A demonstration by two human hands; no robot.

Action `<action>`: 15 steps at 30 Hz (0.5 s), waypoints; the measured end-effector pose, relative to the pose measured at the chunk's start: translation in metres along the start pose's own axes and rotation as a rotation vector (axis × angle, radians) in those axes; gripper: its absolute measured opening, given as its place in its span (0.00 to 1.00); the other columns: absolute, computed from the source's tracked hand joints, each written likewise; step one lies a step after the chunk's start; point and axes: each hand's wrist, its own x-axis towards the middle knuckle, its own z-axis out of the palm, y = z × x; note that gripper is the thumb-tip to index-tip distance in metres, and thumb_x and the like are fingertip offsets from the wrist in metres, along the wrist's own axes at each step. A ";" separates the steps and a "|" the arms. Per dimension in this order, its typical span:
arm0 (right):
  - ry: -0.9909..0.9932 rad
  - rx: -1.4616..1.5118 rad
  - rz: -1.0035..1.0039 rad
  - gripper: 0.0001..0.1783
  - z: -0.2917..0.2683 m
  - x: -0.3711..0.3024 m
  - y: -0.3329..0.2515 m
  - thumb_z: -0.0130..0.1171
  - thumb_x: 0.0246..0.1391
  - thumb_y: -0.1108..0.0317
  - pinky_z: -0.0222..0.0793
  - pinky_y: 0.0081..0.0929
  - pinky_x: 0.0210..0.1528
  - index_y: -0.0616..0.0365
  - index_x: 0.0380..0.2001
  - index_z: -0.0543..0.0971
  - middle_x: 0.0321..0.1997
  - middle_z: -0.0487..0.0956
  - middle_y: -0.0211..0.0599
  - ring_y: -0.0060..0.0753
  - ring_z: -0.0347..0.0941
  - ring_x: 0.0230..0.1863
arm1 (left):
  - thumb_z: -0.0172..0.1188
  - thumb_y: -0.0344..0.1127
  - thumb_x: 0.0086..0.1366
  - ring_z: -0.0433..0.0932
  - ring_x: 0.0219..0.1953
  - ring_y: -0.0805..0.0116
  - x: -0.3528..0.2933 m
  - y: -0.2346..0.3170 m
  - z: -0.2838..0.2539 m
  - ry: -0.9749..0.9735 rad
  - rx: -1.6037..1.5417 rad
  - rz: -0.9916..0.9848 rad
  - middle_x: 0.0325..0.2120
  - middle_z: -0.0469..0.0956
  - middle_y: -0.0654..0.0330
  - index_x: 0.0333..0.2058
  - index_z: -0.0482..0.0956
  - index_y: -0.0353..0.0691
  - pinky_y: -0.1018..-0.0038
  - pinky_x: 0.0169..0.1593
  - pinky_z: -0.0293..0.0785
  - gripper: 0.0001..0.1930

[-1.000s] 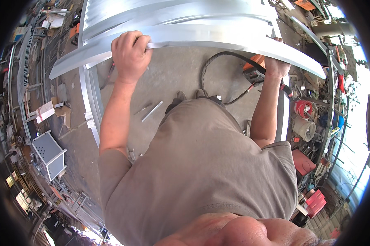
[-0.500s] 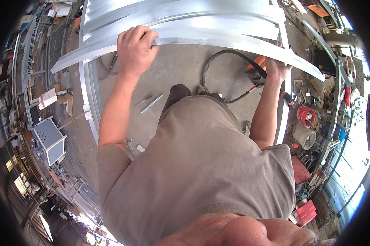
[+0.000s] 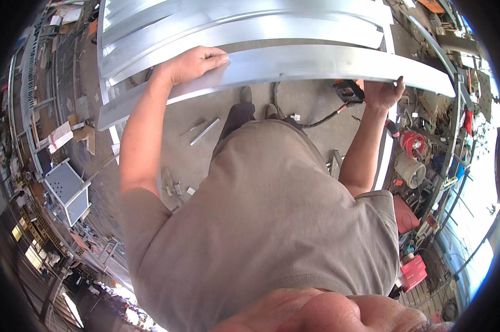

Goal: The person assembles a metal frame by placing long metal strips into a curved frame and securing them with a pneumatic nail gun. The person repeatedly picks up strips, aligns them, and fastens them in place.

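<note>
A long, shiny silver metal slat (image 3: 305,62) spans the space in front of my body, its broad face turned up and its left end lower than the middle. Near its left part, my left hand (image 3: 193,63) grips the far edge, with fingers bent over the face. My right hand (image 3: 382,95) holds the right part from beneath, the thumb up at the near edge and most fingers hidden under the metal. Just beyond lies a silver metal frame (image 3: 102,72) with several similar slats (image 3: 311,29) set across it.
Below, on the concrete floor, lie a small metal strip (image 3: 204,131) and a black cable (image 3: 327,119) by an orange-and-black tool (image 3: 349,91). A red bucket (image 3: 411,145) stands at right among clutter. A grey panelled box (image 3: 67,185) is at left.
The slat has tilted to show its broad face, and its left end has come nearer me. My left hand has shifted its grip along with it; the right hand has moved slightly right.
</note>
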 end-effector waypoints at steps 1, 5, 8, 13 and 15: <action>0.068 0.003 -0.016 0.37 0.002 0.005 0.003 0.72 0.55 0.54 0.53 0.56 0.79 0.56 0.65 0.75 0.71 0.74 0.44 0.50 0.66 0.73 | 0.55 0.58 0.77 0.78 0.59 0.63 0.005 -0.004 -0.004 -0.064 -0.005 -0.056 0.56 0.84 0.56 0.62 0.80 0.39 0.71 0.66 0.69 0.29; 0.391 -0.068 -0.088 0.28 0.011 0.019 0.014 0.67 0.65 0.54 0.71 0.49 0.69 0.58 0.61 0.76 0.61 0.81 0.40 0.45 0.76 0.64 | 0.50 0.70 0.74 0.70 0.69 0.60 0.013 -0.012 -0.013 -0.159 0.037 -0.085 0.65 0.76 0.55 0.68 0.74 0.43 0.67 0.72 0.61 0.39; 0.450 -0.100 -0.107 0.28 0.016 0.025 0.020 0.67 0.66 0.53 0.73 0.47 0.66 0.57 0.61 0.75 0.59 0.82 0.39 0.44 0.77 0.61 | 0.51 0.71 0.73 0.68 0.71 0.57 0.019 -0.012 -0.017 -0.180 0.075 -0.067 0.66 0.75 0.55 0.68 0.74 0.44 0.65 0.74 0.60 0.40; 0.552 -0.079 -0.054 0.21 0.015 0.025 0.023 0.68 0.66 0.55 0.65 0.19 0.31 0.53 0.54 0.76 0.52 0.82 0.32 0.28 0.80 0.44 | 0.55 0.72 0.70 0.72 0.66 0.59 0.021 -0.016 -0.020 -0.223 0.081 -0.101 0.60 0.79 0.55 0.69 0.74 0.43 0.65 0.73 0.61 0.42; 0.568 -0.104 -0.044 0.22 0.011 0.026 0.022 0.69 0.65 0.53 0.64 0.18 0.28 0.52 0.53 0.76 0.51 0.82 0.31 0.26 0.79 0.41 | 0.57 0.72 0.69 0.75 0.61 0.61 0.023 -0.015 -0.020 -0.298 0.014 -0.133 0.55 0.81 0.56 0.68 0.75 0.41 0.65 0.71 0.63 0.43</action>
